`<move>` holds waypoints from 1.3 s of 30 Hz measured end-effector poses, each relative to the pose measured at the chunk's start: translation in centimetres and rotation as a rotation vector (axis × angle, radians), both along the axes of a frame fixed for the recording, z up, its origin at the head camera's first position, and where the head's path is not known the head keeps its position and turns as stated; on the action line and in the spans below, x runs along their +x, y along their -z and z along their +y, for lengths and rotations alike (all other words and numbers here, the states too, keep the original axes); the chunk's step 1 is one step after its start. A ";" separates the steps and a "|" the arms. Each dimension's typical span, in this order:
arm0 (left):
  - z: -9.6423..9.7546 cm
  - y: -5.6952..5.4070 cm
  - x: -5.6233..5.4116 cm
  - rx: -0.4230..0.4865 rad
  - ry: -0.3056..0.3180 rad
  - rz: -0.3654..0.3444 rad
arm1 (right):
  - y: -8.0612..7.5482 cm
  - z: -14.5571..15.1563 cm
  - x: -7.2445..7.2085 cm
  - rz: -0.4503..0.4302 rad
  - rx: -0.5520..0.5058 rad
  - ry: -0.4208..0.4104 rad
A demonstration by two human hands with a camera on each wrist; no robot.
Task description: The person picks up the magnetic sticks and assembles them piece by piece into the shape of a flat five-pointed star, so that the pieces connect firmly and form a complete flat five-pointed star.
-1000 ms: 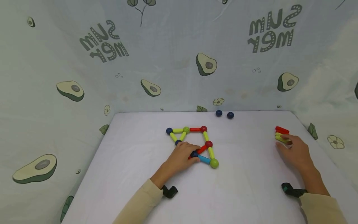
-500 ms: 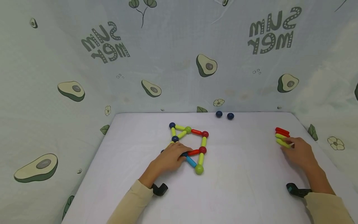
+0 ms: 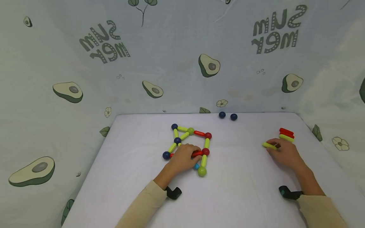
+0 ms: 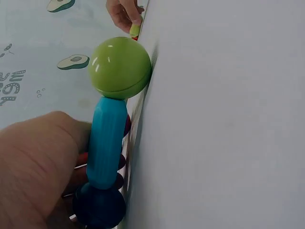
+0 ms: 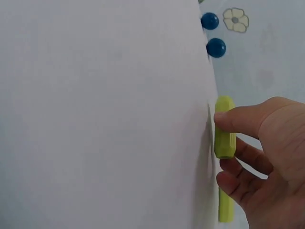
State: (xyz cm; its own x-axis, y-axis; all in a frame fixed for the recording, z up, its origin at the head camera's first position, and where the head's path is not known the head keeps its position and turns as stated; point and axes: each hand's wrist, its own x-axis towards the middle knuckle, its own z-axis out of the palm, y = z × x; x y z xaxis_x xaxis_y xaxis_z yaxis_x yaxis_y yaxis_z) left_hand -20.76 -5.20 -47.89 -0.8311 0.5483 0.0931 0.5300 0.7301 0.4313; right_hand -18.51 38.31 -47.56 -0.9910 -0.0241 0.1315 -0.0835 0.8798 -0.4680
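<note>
A flat frame of magnetic rods and balls lies on the white table; its upper part has a dark blue ball (image 3: 174, 126) and yellow-green rods. My left hand (image 3: 183, 157) grips the frame's lower part, thumb and fingers around a red rod (image 3: 196, 154) and covering its inner end. In the left wrist view, the thumb lies beside a light blue rod (image 4: 106, 143) joining a green ball (image 4: 120, 67) to a dark blue ball (image 4: 99, 205). Off to the right, my right hand (image 3: 285, 154) pinches a yellow-green magnetic rod (image 5: 225, 138) between thumb and fingers.
Red rods (image 3: 286, 130) and one yellow-green rod (image 3: 286, 138) lie stacked side by side just beyond my right hand. Two loose dark blue balls (image 3: 222, 115) (image 3: 233, 117) sit at the table's back edge. Behind it hangs a printed cloth (image 3: 176, 63).
My right hand has drawn one yellow-green rod leftward away from the pile. The frame was turned and shifted a little left; then my left hand moved slightly right along it.
</note>
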 end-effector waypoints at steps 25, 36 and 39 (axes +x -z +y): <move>0.7 0.6 -0.1 0.076 -0.003 0.051 | -0.5 -15.0 -0.5 -0.105 -0.166 -0.225; 1.2 0.7 0.2 0.029 -0.039 0.099 | -0.1 -17.2 -0.8 -0.144 -0.176 -0.312; 1.2 0.8 0.3 0.025 -0.043 0.097 | -0.2 -17.2 -0.8 -0.148 -0.174 -0.319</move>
